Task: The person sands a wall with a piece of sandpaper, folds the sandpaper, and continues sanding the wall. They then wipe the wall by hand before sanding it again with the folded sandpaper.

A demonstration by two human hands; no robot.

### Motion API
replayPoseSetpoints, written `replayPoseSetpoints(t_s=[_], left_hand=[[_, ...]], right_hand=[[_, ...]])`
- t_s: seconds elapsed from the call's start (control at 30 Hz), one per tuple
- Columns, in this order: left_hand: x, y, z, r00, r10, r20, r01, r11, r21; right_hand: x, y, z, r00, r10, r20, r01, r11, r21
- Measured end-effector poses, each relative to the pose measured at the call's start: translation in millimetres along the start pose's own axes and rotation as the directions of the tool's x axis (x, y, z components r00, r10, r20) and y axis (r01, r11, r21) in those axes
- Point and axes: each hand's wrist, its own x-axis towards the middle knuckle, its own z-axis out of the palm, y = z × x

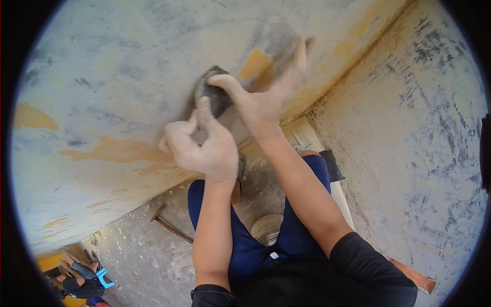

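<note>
A dark grey, bent flat piece (219,100), perhaps sandpaper, is held up in front of the patchy plastered wall (128,77). My left hand (203,146) grips its lower left edge, thumb pointing up along it and the other fingers curled. The thumb of my right hand (262,105) touches the piece's upper edge. The other fingers of that hand stretch up and to the right, spread and slightly blurred, close to the wall. Ochre patches (255,64) show where the pale coat is worn off, beside and behind the right hand.
A second wall (404,138) meets the first at a corner on the right. On the floor lies a hammer-like tool (174,225); a bucket (267,225) stands between my legs. Another person (82,279) is at lower left near a blue plastic item (105,278). A reddish block (417,276) lies right.
</note>
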Motion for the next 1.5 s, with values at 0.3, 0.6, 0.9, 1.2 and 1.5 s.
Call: replayPoseSetpoints(t_s=[0.3, 0.6, 0.9, 1.2, 1.5], left_hand=[[-30.4, 6.8, 29.5, 0.995, 0.063, 0.074, -0.06, 0.997, -0.043], [-3.3, -14.7, 0.7, 0.998, -0.035, -0.053, 0.038, 0.998, 0.054], [-7.3, 8.0, 21.6, 0.982, 0.187, 0.036, -0.186, 0.982, -0.011], [-9.6, -13.3, 19.2, 0.992, 0.097, -0.084, -0.098, 0.995, 0.002], [6.6, 9.1, 5.9, 0.987, 0.16, -0.028, -0.159, 0.987, 0.037]], right_hand=[[-16.2, 39.0, -28.0, 0.98, 0.196, 0.006, -0.196, 0.978, -0.068], [-4.4, 1.6, 3.9, 1.0, -0.001, -0.004, 0.002, 0.998, 0.055], [-6.1, 28.3, -21.8, 0.954, 0.298, -0.002, -0.298, 0.954, -0.024], [-5.8, 22.0, -14.8, 0.999, 0.047, 0.01, -0.047, 0.997, -0.064], [3.6, 12.8, -11.2, 0.99, 0.139, 0.002, -0.139, 0.99, 0.002]])
